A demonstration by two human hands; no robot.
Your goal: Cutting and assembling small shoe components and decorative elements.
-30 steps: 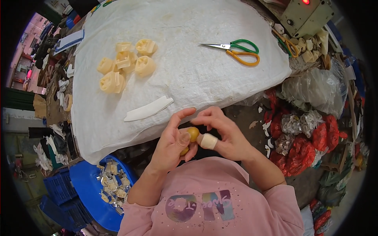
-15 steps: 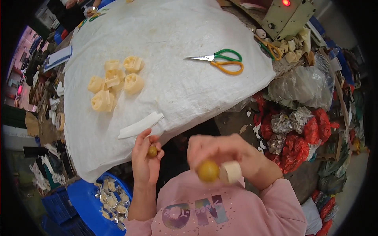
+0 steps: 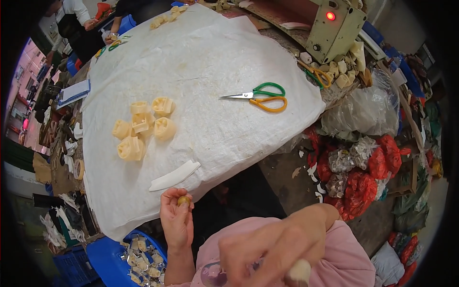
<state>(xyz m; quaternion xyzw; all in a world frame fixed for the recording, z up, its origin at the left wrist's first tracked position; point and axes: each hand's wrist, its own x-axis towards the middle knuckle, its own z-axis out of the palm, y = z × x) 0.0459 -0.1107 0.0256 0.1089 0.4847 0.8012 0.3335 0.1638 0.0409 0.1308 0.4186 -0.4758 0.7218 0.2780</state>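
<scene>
My left hand (image 3: 178,220) is raised at the table's front edge, fingers closed round a small, round olive-yellow object (image 3: 183,200). Low in front of the pink shirt, my right hand (image 3: 275,244) is smeared by motion, its fingers curled. A pale, cylindrical piece (image 3: 299,271) pokes out below that hand; most of it is hidden. Just beyond my left hand lies a curved white strip (image 3: 175,177). Farther off, several cream-coloured coiled bands (image 3: 142,123) sit clustered on the white-covered table (image 3: 201,138). To their right rest scissors (image 3: 271,106) with one green and one orange handle loop.
A blue basin (image 3: 103,260) of metal-and-cream pieces stands below the table at left. Red and clear plastic bags (image 3: 358,191) lie on the floor at right. A green-grey machine (image 3: 337,33) with a red light stands far right. People (image 3: 79,24) work at the far left.
My right hand has moved down and nearer; the olive-yellow ball beside its pale piece no longer shows. My left hand has closed more round its small object. The view has tilted up slightly.
</scene>
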